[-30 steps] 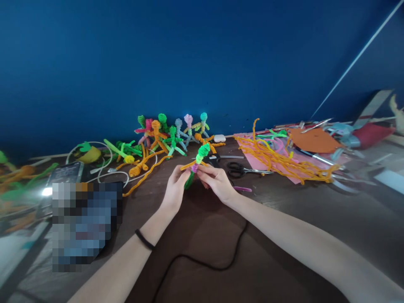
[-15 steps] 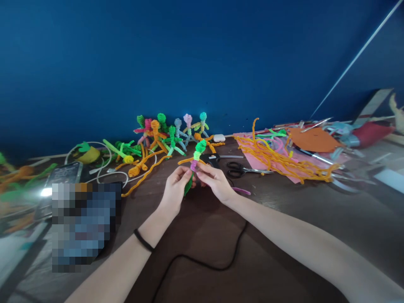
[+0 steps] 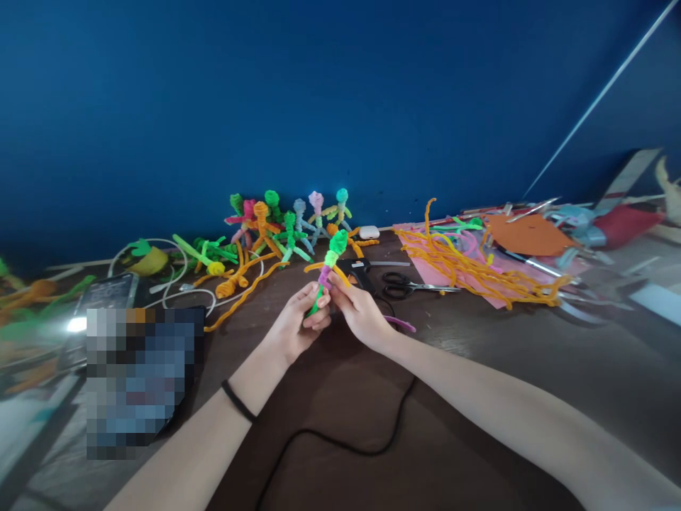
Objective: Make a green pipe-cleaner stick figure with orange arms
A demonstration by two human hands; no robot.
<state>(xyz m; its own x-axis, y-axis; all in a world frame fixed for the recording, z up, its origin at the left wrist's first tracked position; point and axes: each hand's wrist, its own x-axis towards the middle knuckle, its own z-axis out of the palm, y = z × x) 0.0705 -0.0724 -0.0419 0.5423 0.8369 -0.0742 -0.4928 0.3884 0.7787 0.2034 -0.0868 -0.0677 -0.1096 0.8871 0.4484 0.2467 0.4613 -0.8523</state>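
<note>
A pipe cleaner figure (image 3: 330, 261) with a green head, orange arms, a purple middle and green legs is held up between my hands. My left hand (image 3: 302, 318) is closed around its green legs. The fingertips of my right hand (image 3: 362, 312) pinch the figure at its purple middle, by an orange arm. Right behind my hands lie a black hot glue gun (image 3: 357, 268) and black scissors (image 3: 401, 286). A short purple pipe cleaner (image 3: 400, 323) rests beside my right wrist.
Finished pipe cleaner figures (image 3: 260, 220) stand along the blue wall. Orange pipe cleaners (image 3: 468, 266) are heaped on pink paper (image 3: 425, 273) at the right. A phone (image 3: 103, 301) and a white cable (image 3: 186, 273) lie at the left. A black cord (image 3: 345, 446) crosses the table's front.
The figure has tilted a little to the right, and its green legs show more. My left hand has turned and wrapped round the legs. My right hand has shifted slightly left.
</note>
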